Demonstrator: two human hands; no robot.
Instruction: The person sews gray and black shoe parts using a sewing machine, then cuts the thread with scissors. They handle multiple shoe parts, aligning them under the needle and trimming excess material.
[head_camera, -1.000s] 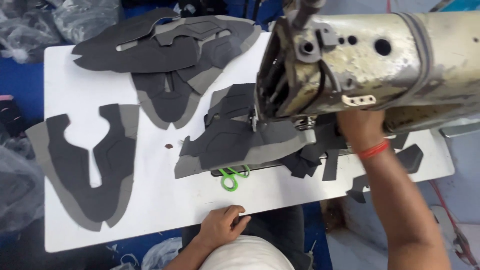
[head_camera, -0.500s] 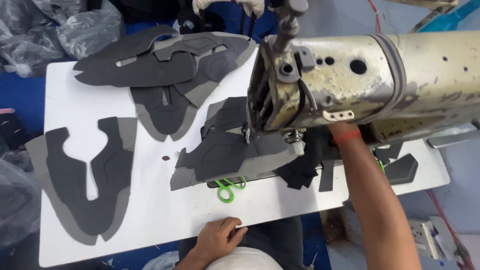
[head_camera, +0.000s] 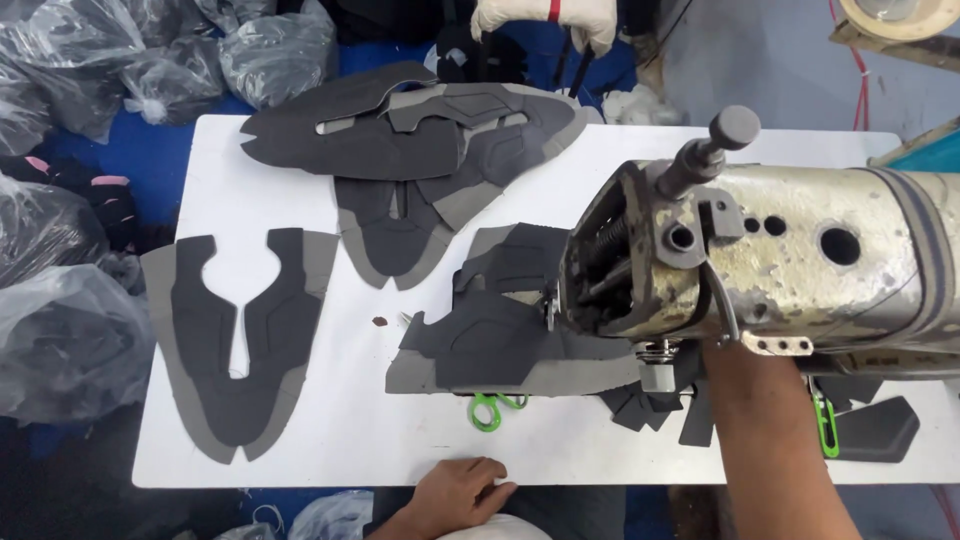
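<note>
My left hand (head_camera: 455, 495) rests at the front edge of the white table (head_camera: 640, 170), fingers loosely apart, holding nothing. My right forearm (head_camera: 770, 440) reaches up under the head of a worn metal sewing machine (head_camera: 800, 270), which hides the hand. A grey and black shoe upper piece (head_camera: 500, 350) lies flat under the machine's left end. Small green snips (head_camera: 490, 410) lie just in front of that piece, a little above my left hand.
A large grey and black upper (head_camera: 240, 340) lies flat at the table's left. Several more cut uppers are stacked at the back (head_camera: 420, 140). Small dark offcuts (head_camera: 650, 405) sit under the machine. Plastic bags (head_camera: 60, 330) crowd the left side.
The view has shifted, so the machine sits lower and further right in frame. My right wrist with its red band has slipped out of sight under the machine. My left hand stays at the table's edge.
</note>
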